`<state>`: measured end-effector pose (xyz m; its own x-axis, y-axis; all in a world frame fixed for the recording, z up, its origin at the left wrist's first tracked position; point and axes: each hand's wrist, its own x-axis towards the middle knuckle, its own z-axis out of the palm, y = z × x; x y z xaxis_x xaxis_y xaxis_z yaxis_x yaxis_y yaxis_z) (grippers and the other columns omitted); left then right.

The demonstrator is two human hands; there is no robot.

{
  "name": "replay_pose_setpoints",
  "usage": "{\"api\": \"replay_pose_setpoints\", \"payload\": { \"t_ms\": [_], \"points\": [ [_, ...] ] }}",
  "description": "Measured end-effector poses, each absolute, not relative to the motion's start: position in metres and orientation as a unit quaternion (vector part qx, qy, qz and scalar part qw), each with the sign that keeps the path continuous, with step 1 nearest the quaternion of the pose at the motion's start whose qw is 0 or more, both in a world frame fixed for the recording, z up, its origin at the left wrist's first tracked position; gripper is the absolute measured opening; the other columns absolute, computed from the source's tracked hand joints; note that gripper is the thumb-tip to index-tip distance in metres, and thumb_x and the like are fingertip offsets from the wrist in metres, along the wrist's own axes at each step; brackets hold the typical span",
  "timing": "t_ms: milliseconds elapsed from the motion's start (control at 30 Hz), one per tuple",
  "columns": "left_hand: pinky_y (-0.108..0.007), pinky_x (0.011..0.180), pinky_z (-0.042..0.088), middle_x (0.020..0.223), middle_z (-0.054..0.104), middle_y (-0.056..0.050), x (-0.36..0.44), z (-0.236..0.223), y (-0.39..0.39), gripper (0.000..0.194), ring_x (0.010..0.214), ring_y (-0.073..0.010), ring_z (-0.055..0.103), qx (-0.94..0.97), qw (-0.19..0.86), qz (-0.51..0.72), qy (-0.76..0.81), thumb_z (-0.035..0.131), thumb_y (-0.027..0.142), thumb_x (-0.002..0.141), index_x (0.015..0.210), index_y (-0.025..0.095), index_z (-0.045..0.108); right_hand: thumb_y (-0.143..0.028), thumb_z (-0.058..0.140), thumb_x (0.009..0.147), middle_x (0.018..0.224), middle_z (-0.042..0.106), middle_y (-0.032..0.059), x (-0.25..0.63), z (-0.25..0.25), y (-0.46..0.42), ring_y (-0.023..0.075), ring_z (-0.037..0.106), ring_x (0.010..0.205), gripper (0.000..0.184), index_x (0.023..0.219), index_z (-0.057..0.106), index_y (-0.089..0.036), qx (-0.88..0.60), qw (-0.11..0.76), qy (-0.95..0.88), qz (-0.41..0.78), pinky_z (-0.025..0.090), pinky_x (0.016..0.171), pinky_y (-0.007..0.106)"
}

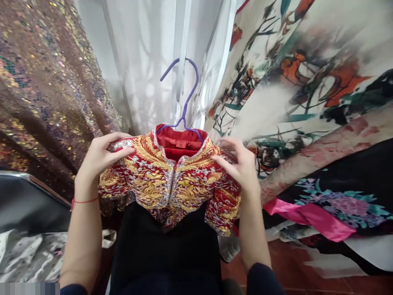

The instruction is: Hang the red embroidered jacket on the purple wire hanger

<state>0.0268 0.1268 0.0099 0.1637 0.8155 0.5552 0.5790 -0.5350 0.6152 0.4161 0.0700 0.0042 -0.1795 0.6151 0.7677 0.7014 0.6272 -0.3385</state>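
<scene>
A short red jacket (pixel 150 180) with gold and silver embroidery hangs in front of me on a purple hanger (pixel 185 108). Its stand-up collar is open at the top, with a red size tag (pixel 181 144) marked S inside, and a front zip runs down the middle. My left hand (pixel 102 155) pinches the shoulder on the left side, thumb in front and fingers behind. On the opposite shoulder, my right hand (pixel 239 159) grips the cloth the same way. The hanger's arms are mostly hidden inside the jacket.
A gold sequinned fabric (pixel 61 69) hangs at left, white sheer cloth (pixel 144 53) behind. At right are a floral printed garment (pixel 325 78) and black embroidered cloth (pixel 346 205) with a pink ribbon (pixel 310 219). A black chair (pixel 27 205) stands at lower left; the floor (pixel 282 262) is reddish tile.
</scene>
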Motion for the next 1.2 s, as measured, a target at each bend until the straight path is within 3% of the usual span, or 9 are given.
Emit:
{"api": "replay_pose_setpoints", "payload": {
  "t_ms": [100, 200, 333, 467, 700, 867, 1000, 1200],
  "points": [
    [-0.033, 0.084, 0.055, 0.105, 0.078, -0.004, 0.008, -0.015, 0.129, 0.044, 0.087, -0.0197, 0.067, 0.711, 0.136, 0.509, 0.466, 0.076, 0.051, 0.077, 0.107, 0.019, 0.074, -0.044, 0.073, 0.09, 0.115, 0.075, 0.0065, 0.437, -0.014, 0.057, 0.0225, 0.072, 0.101, 0.042, 0.127, 0.067, -0.025, -0.443, 0.451, -0.772, -0.067, 0.057, 0.093, 0.037],
    [-0.032, 0.078, 0.053, 0.095, 0.077, -0.003, 0.006, -0.03, 0.137, 0.034, 0.078, -0.0167, 0.064, 0.685, 0.083, 0.549, 0.471, 0.072, 0.047, 0.079, 0.098, 0.019, 0.074, -0.044, 0.068, 0.093, 0.115, 0.076, 0.0084, 0.445, -0.035, 0.059, 0.0235, 0.073, 0.1, 0.04, 0.126, 0.069, -0.022, -0.459, 0.479, -0.744, -0.08, 0.057, 0.091, 0.037],
    [-0.026, 0.062, 0.045, 0.073, 0.071, 0.001, 0.016, -0.022, 0.138, 0.029, 0.06, -0.0103, 0.05, 0.653, 0.015, 0.582, 0.484, 0.07, 0.044, 0.079, 0.085, 0.017, 0.074, -0.046, 0.06, 0.097, 0.089, 0.079, 0.006, 0.444, -0.046, 0.066, 0.0203, 0.074, 0.077, 0.031, 0.095, 0.077, -0.02, -0.465, 0.531, -0.698, -0.119, 0.058, 0.074, 0.03],
    [-0.025, 0.057, 0.036, 0.066, 0.067, 0.001, 0.021, -0.001, 0.132, 0.027, 0.057, -0.0085, 0.043, 0.644, -0.025, 0.603, 0.47, 0.071, 0.041, 0.08, 0.083, 0.015, 0.075, -0.048, 0.063, 0.094, 0.077, 0.077, 0.0022, 0.451, -0.035, 0.068, 0.0148, 0.065, 0.058, 0.032, 0.085, 0.076, -0.02, -0.489, 0.542, -0.679, -0.079, 0.05, 0.059, 0.026],
    [-0.025, 0.059, 0.038, 0.066, 0.062, 0.001, 0.017, -0.017, 0.146, 0.032, 0.062, -0.0112, 0.044, 0.649, 0.164, 0.562, 0.486, 0.068, 0.048, 0.073, 0.075, 0.016, 0.071, -0.059, 0.066, 0.083, 0.068, 0.065, -0.0007, 0.464, -0.036, 0.088, 0.0158, 0.056, 0.062, 0.041, 0.073, 0.069, -0.019, -0.505, 0.53, -0.661, 0.166, 0.045, 0.061, 0.028],
    [-0.024, 0.053, 0.03, 0.056, 0.052, 0.004, 0.01, -0.036, 0.141, 0.034, 0.056, -0.0099, 0.038, 0.618, 0.186, 0.587, 0.489, 0.074, 0.049, 0.062, 0.067, 0.017, 0.065, -0.063, 0.072, 0.075, 0.065, 0.057, -0.0029, 0.46, -0.058, 0.07, 0.0145, 0.049, 0.06, 0.044, 0.074, 0.065, -0.02, -0.537, 0.563, -0.613, 0.138, 0.041, 0.06, 0.027],
    [-0.025, 0.048, 0.019, 0.047, 0.034, 0.007, 0.011, -0.041, 0.116, 0.036, 0.05, -0.0075, 0.025, 0.564, 0.103, 0.647, 0.503, 0.077, 0.046, 0.057, 0.055, 0.019, 0.055, -0.062, 0.072, 0.077, 0.062, 0.053, -0.0045, 0.457, -0.06, 0.058, 0.0128, 0.045, 0.058, 0.043, 0.073, 0.062, -0.02, -0.579, 0.585, -0.564, 0.069, 0.039, 0.059, 0.026],
    [-0.029, 0.054, 0.029, 0.056, 0.048, 0.005, 0.019, -0.032, 0.096, 0.028, 0.053, -0.0102, 0.035, 0.624, 0.026, 0.56, 0.544, 0.074, 0.048, 0.075, 0.076, 0.021, 0.067, -0.049, 0.058, 0.092, 0.095, 0.069, 0.0078, 0.442, -0.041, 0.067, 0.0243, 0.063, 0.087, 0.034, 0.107, 0.066, -0.019, -0.573, 0.492, -0.651, -0.077, 0.049, 0.084, 0.039]
  ]
}}
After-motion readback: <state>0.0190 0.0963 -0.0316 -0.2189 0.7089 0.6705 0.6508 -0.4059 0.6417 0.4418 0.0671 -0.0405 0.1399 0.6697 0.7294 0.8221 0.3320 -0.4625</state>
